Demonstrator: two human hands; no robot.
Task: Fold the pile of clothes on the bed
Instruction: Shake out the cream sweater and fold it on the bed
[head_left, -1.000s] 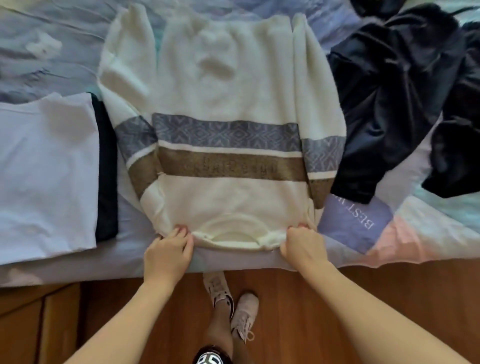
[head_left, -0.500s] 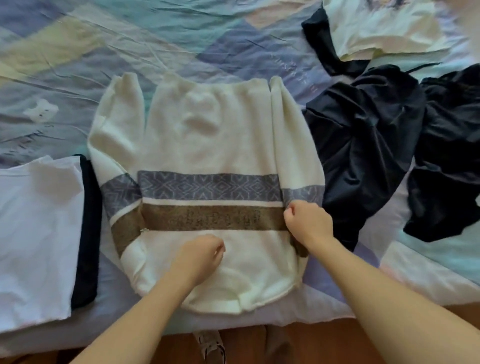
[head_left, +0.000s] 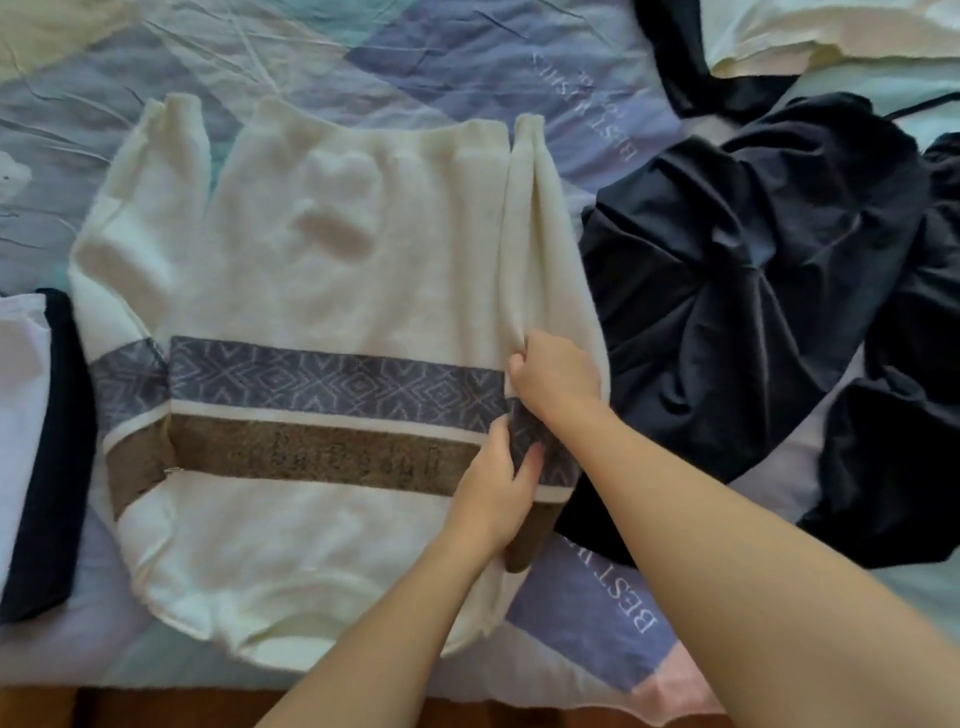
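A cream sweater (head_left: 322, 291) with blue and brown bands lies flat on the bed (head_left: 467, 62), not yet folded. Both hands grip its right sleeve: left hand (head_left: 493, 483) pinching the banded part, right hand (head_left: 558, 376) curled round the fabric above. Folded clothes (head_left: 31, 441) sit left; dark garments (head_left: 753, 291) wait unfolded, right.
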